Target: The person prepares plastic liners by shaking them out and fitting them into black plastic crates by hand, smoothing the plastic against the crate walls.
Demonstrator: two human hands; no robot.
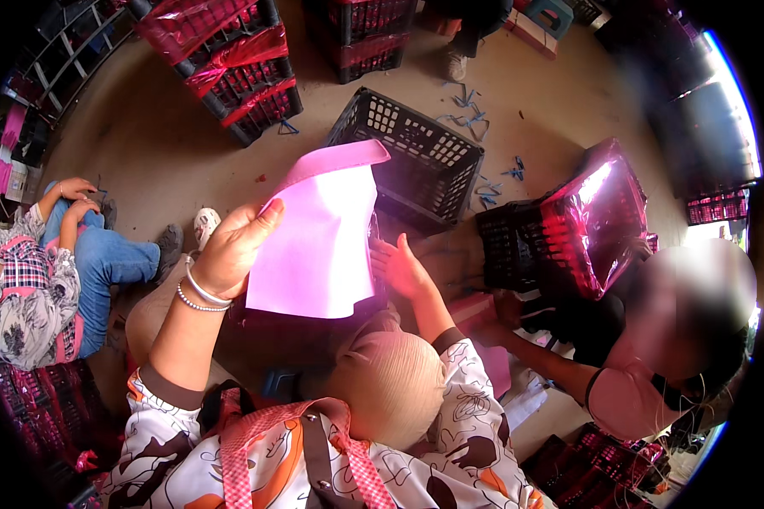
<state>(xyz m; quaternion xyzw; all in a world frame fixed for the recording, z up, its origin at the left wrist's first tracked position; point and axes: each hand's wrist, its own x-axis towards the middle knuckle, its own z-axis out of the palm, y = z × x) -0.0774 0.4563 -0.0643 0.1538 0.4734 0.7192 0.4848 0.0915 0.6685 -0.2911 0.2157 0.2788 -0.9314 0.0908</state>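
My left hand (235,248), with a bracelet and a bangle on the wrist, grips a bright pink sheet or thin stack of sheets (312,248) by its left edge. The top edge of the pink sheet curls over towards me, and light glares on its middle. My right hand (404,270) is just right of the sheet, thumb raised and fingers apart, with nothing seen in it. Whether its fingertips touch something behind the sheet, I cannot tell. Below the sheet, a dark container is mostly hidden between my knees.
A black plastic crate (430,137) stands ahead. To the right, a person (636,394) is beside a crate lined with red film (586,223). Another person (38,273) sits left. Stacked film-lined crates (235,63) stand beyond; blue strap scraps (468,118) litter the floor.
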